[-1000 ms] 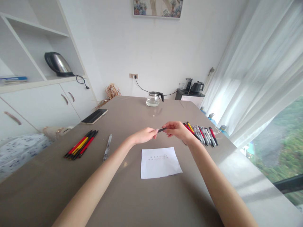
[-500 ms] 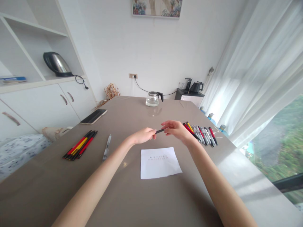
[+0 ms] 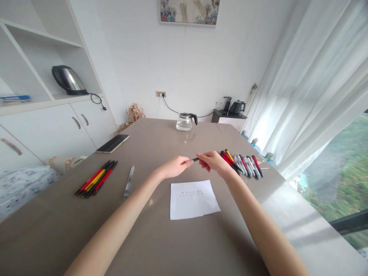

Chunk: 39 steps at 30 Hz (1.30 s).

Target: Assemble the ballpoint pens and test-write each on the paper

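Note:
Both my hands meet above the grey-brown table (image 3: 161, 237), just beyond a white sheet of paper (image 3: 192, 198) with a short line of marks. My left hand (image 3: 176, 167) and my right hand (image 3: 212, 161) are each closed on one end of a dark pen (image 3: 196, 159); only a short piece shows between the fingers. A row of several pens with red, yellow, black and clear bodies (image 3: 243, 163) lies right of my right hand. A bundle of red, yellow and black pens (image 3: 96, 178) lies far to the left, with a single clear pen (image 3: 129, 182) beside it.
A glass coffee pot (image 3: 185, 122) stands at the table's far edge and a dark notebook (image 3: 113, 143) lies at its left edge. White cupboards with a kettle (image 3: 67, 79) stand left; curtains (image 3: 310, 84) hang right.
My hands have drawn slightly closer together along the pen, so less of it shows. The view has shifted a little; nothing on the table has moved.

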Tool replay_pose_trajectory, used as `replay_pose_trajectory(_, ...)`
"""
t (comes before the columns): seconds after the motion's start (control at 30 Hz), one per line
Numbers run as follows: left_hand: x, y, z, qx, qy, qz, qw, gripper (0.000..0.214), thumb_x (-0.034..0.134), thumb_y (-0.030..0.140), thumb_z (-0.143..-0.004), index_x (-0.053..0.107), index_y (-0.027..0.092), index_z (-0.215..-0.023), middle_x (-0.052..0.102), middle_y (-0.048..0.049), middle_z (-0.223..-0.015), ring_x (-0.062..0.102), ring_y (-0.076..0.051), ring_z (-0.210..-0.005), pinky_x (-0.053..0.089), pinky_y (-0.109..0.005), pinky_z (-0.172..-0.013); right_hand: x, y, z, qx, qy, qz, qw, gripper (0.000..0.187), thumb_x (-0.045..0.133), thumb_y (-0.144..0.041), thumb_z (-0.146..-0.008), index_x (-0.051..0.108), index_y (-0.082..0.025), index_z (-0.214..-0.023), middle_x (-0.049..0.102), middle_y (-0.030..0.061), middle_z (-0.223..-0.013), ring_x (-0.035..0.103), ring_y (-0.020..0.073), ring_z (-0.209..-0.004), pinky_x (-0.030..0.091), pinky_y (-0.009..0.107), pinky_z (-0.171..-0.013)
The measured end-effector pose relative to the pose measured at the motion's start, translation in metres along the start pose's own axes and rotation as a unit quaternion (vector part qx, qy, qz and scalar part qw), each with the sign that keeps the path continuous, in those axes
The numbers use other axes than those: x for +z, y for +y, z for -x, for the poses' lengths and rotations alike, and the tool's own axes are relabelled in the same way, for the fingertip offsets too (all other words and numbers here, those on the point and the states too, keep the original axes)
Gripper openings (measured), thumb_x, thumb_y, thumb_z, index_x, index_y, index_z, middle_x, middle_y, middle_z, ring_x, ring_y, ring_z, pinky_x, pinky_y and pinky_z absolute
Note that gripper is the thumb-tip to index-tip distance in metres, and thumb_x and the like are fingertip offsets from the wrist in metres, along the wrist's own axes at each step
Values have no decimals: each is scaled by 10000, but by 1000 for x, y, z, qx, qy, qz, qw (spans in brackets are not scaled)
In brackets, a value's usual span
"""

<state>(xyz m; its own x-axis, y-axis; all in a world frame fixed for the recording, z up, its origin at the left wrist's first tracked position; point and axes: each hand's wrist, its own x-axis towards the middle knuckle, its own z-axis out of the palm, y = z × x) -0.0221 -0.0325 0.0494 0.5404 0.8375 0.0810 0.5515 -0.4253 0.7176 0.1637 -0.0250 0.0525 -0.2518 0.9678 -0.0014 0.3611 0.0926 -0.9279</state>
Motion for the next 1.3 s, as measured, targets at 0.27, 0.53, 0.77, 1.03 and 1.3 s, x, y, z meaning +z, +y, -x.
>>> replay_pose_trajectory(0.27,6,0,-3,-8,-15,120,993,419,313,540,-768,348,167,-581,259,46,-528,229,-63,-453,211,-207,-429,-7,-11,7,-23,-28,-26,999,360,520,-426,-706,561,-104,-549,526,18,-487,420,50,-402,327,175,-388)
replay_pose_trajectory(0.53,1,5,-1,-87,-73,210,971,418,342,586,-730,368,178,-645,208,66,-527,148,-41,-394,110,-183,-347,-7,-8,6,-37,-42,-50,997,328,520,-391,-713,595,-93,-597,555,31,-520,449,60,-437,360,180,-412)
replay_pose_trajectory(0.77,1,2,-2,-85,-68,160,981,439,327,590,-735,414,164,-678,256,54,-547,192,-41,-411,151,-180,-355,-10,-8,6,-26,-36,-62,997,234,584,-262,-676,608,-117,-858,610,29,-661,458,49,-463,424,179,-458)
replay_pose_trajectory(1.03,3,5,-3,-38,-53,111,992,407,329,546,-757,416,161,-655,301,41,-553,243,-57,-451,202,-186,-394,4,0,0,-65,-79,-42,994,237,519,-353,-727,583,-126,-752,537,-6,-577,436,46,-431,386,169,-412)
replay_pose_trajectory(1.3,1,-4,-5,-55,-49,88,993,388,309,508,-775,456,160,-684,307,32,-563,260,-65,-459,212,-177,-395,1,4,-4,-37,-19,-38,998,153,466,-245,-734,568,-134,-758,465,-31,-565,371,33,-400,323,165,-395)
